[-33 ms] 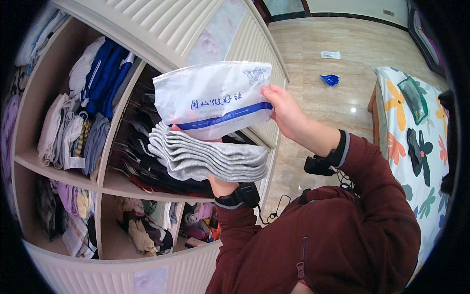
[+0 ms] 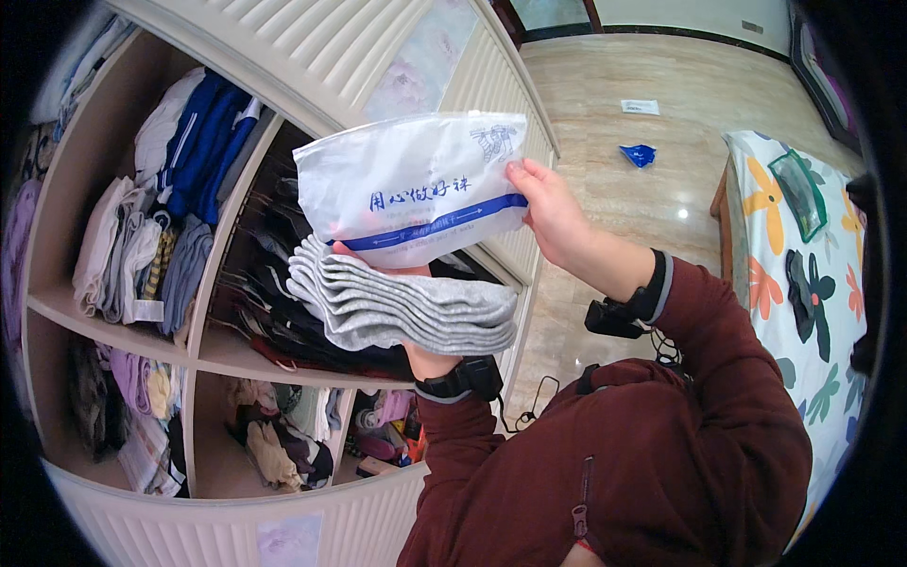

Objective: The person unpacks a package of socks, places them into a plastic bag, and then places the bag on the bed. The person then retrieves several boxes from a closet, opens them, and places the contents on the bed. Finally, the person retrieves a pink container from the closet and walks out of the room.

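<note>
A stack of folded light grey socks (image 2: 406,304) lies across my left hand (image 2: 430,361), which is closed around it from below. Most of that hand is hidden under the layers; a fingertip shows at the far side, by the bag's lower edge. Just beyond and above the socks is a white plastic bag (image 2: 402,189) with a blue stripe and dark blue print. My right hand (image 2: 553,210) pinches its right edge between thumb and fingers. The bag hangs fairly flat, its lower edge close against the sock stack.
An open wardrobe (image 2: 194,367) on the left has folded and hanging clothes in its compartments, beside a ribbed sliding door (image 2: 496,90). On the tiled floor lie a blue wrapper (image 2: 639,155) and a white packet (image 2: 641,107). At right, a bed (image 2: 756,250) holds a green-edged clear pouch (image 2: 799,194) and dark socks (image 2: 801,295).
The bag's upper edge has tipped slightly upward. Both hands keep their holds, and the sock stack is almost unmoved.
</note>
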The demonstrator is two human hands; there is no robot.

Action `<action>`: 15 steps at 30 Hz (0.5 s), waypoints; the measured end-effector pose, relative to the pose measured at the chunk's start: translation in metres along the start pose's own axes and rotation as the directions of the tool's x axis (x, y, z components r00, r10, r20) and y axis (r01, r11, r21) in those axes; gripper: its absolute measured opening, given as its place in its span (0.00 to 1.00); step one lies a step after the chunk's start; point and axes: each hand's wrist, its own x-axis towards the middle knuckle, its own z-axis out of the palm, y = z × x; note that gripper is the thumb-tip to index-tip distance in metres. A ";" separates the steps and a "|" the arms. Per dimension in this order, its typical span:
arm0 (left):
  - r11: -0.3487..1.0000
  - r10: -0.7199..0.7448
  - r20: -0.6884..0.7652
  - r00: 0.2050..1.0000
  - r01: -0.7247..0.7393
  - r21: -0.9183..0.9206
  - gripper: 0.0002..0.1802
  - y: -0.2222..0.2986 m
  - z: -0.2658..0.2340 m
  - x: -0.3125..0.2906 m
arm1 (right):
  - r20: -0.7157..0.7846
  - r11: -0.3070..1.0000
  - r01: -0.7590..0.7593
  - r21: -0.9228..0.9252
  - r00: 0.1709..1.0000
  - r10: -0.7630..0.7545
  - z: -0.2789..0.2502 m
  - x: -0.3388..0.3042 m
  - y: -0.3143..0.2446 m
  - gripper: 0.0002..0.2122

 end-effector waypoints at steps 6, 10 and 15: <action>0.936 0.136 -0.179 0.974 -0.185 -0.299 0.23 0.029 0.046 0.043 | -0.044 0.982 0.188 0.026 0.981 -0.187 0.010 0.007 0.010 0.12; 0.885 0.179 -0.291 0.940 -0.282 -0.369 0.24 0.033 0.056 0.059 | -0.052 0.944 0.322 0.069 0.946 -0.319 0.012 0.011 0.018 0.11; 0.925 0.338 -0.161 0.927 -0.359 -0.126 0.20 0.028 0.042 0.071 | -0.032 0.900 0.430 -0.071 0.901 -0.433 0.007 0.018 0.019 0.12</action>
